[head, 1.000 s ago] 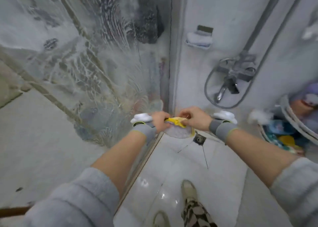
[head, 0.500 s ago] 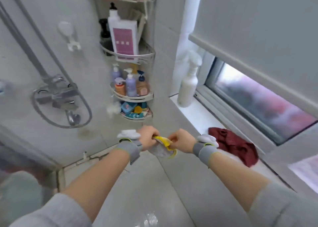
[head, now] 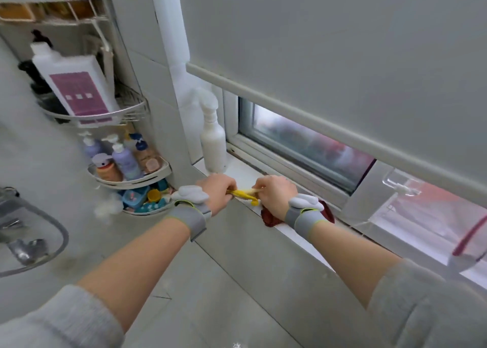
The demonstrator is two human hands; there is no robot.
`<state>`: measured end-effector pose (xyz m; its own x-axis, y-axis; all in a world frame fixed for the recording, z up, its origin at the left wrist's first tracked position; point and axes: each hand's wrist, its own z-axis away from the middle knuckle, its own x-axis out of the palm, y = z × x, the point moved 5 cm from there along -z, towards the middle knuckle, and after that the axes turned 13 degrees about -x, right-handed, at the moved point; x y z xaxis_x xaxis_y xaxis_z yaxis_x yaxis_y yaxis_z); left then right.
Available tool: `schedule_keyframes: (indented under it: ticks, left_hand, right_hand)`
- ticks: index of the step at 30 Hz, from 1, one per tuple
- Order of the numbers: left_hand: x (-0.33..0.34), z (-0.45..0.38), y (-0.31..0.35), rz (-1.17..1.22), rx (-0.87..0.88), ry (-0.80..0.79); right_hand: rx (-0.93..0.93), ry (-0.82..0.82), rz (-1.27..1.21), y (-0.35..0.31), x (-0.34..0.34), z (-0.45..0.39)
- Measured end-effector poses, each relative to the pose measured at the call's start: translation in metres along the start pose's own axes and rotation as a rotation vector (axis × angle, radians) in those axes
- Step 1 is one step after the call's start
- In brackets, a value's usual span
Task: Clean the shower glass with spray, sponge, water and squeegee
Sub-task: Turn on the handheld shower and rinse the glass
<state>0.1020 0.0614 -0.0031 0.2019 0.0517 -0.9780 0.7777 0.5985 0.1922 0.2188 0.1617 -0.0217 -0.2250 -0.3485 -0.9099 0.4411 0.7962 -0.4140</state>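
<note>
Both hands, left (head: 220,189) and right (head: 276,193), squeezed our yellow sponge (head: 243,192) tight, above window sill (head: 237,171), near spray bottle (head: 213,139). Sponge looked soft, light, maybe wet and slippery; we'd hold middle.

One head-worn, wide-angle view is being given, looking forward and down along both outstretched forearms. The white window sill (head: 238,172) and the white roller blind (head: 329,39) are being faced at close range, with the white wire corner rack (head: 129,115) being caught at the left edge.
</note>
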Motion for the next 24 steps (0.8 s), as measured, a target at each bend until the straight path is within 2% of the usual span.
schedule_keyframes:
  ticks: [4,9,12,17,20,24]
  left_hand:
    - [0.002,-0.032,-0.002,-0.035,0.033,0.004]
    - [0.01,-0.065,0.0,-0.075,0.111,0.081]
    - [0.031,-0.075,0.001,-0.154,0.151,0.046]
    - [0.077,-0.069,-0.018,-0.206,0.276,-0.183]
    - [0.09,-0.059,-0.031,-0.212,0.236,-0.313]
    - [0.086,-0.05,-0.033,-0.215,0.153,-0.324]
  right_hand:
    - [0.059,0.045,0.12,0.007,0.004,-0.024]
    - [0.03,0.108,0.282,0.012,0.008,-0.039]
    - [0.033,0.099,0.287,0.022,0.021,-0.046]
    - [0.055,-0.017,0.191,0.041,0.048,-0.056]
    - [0.143,-0.096,0.139,0.045,0.059,-0.06]
    - [0.182,-0.384,0.245,0.029,0.056,-0.07]
